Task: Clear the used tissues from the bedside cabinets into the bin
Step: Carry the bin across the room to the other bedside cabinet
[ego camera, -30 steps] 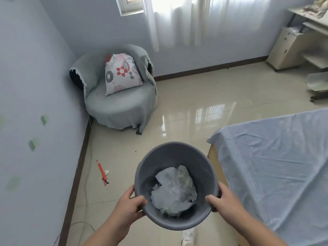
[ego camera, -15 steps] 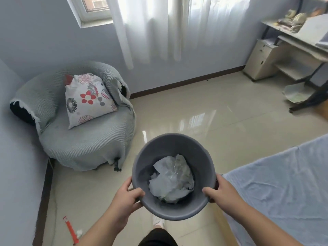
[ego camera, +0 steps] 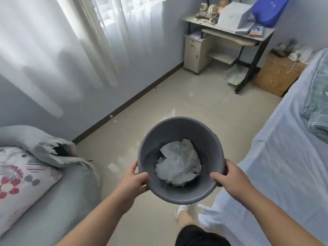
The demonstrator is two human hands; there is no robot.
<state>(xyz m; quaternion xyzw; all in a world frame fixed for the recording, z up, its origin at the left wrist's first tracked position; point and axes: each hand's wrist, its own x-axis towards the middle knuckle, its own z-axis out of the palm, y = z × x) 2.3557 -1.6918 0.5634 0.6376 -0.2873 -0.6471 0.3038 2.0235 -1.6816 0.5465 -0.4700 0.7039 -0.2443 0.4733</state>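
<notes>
Mid-floor, between bed (ego camera: 266, 166) and armchair (ego camera: 71, 192), we're holding the grey bin (ego camera: 177, 128) in the air, upright, mouth toward us. Left hand (ego camera: 134, 180) grips the near-left rim, thumb hooked over the edge, fingers curled under the wall. Right hand (ego camera: 229, 176) does the same on the near-right rim. Neither is free. Step in hand, our read: transit, bin going to a bedside cabinet. Target looks like the wooden cabinet (ego camera: 276, 77) at the far end beside the bed head, well apart from us. Its top surface has pale crumpled stuff (ego camera: 298, 54) on it; probably tissues, too small to confirm. Next move calls for: walk the aisle along the bed, set the bin down near the cabinet or shift it to one hand, then free a hand to pick. Counts: one bin; two hands, both on it; one wad of crumpled white tissue (ego camera: 178, 166) lying in the bin bottom, separate pieces not countable; one bedside cabinet in view, task says more than one, so another is out of frame; pale lumps on its top, number unclear.
</notes>
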